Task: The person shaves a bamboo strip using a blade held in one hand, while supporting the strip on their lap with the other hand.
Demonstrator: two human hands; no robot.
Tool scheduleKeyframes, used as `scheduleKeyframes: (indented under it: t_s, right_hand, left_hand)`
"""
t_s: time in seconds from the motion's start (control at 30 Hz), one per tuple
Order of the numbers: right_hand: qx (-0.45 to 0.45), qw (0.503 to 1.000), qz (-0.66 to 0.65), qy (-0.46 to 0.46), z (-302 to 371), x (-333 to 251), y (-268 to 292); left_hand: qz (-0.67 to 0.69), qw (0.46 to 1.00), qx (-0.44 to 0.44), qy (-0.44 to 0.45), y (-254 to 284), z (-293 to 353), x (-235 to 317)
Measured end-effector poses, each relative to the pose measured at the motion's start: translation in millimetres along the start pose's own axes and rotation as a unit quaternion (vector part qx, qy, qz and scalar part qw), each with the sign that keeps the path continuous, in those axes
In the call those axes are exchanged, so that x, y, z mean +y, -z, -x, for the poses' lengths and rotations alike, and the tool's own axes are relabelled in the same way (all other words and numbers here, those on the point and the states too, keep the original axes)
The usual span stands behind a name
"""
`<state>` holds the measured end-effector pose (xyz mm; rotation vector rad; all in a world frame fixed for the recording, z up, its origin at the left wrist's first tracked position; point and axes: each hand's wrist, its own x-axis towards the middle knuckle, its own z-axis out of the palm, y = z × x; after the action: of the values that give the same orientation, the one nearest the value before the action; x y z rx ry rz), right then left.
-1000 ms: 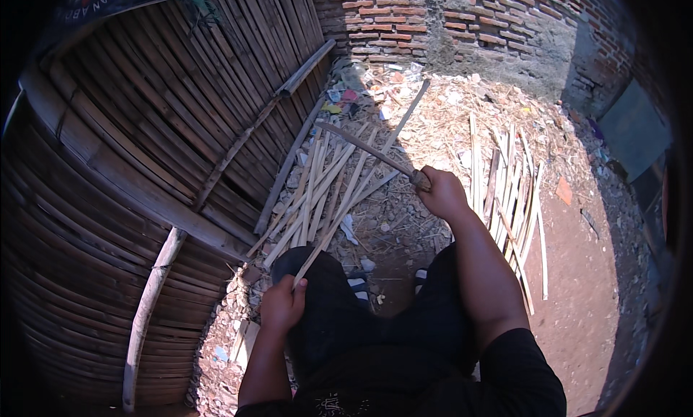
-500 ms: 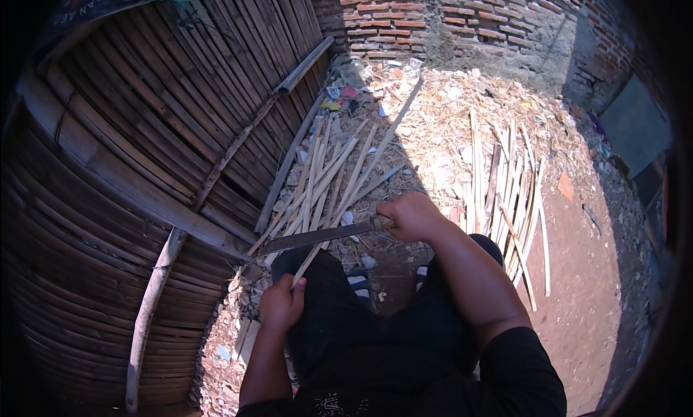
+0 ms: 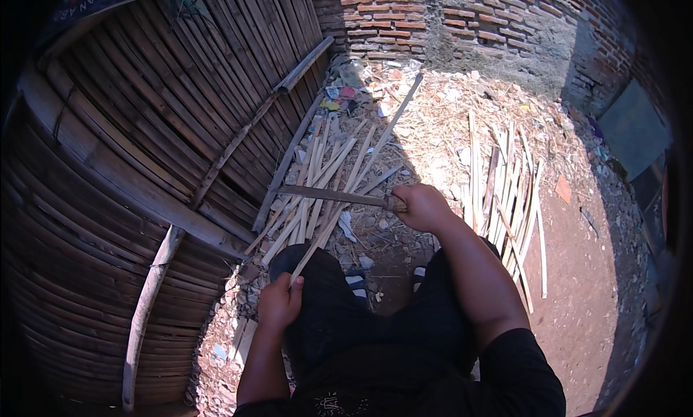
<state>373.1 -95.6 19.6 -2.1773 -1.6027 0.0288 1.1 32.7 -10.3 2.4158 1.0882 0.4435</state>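
My left hand [image 3: 280, 301] is closed around the near end of a long bamboo strip [image 3: 309, 256], beside my left thigh. That strip slants up and away to the right, over other strips, toward the far debris. In my right hand [image 3: 422, 208] is the handle of a machete [image 3: 328, 195]. Its long dark blade points left and lies across the strip, well ahead of my left hand. Whether the edge touches the strip I cannot tell. A pile of bamboo strips [image 3: 312, 175] lies on the ground beyond and below the blade.
A second pile of bamboo strips [image 3: 514, 193] lies to the right in sunlight. The slatted bamboo wall [image 3: 144, 128] stands close on my left, and a brick wall [image 3: 390, 16] closes the far side. Shavings and litter [image 3: 447, 121] cover the far ground.
My right hand has moved the machete forward along the strip, away from my left hand, and slightly right. My left hand keeps its hold in nearly the same place.
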Motion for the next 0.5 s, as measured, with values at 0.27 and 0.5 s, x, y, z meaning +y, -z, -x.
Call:
scheduleKeyframes:
  t_s: [0.27, 0.5]
  right_hand:
    - [-0.053, 0.994, 0.006, 0.099, -1, -25, 0]
    - [0.076, 0.985, -0.059, -0.142, -2, 21, 22]
  left_hand:
    - [-0.004, 1.000, -0.011, 0.020, 6, 1, 4]
    - [0.000, 1.000, -0.018, 0.020, 7, -1, 6]
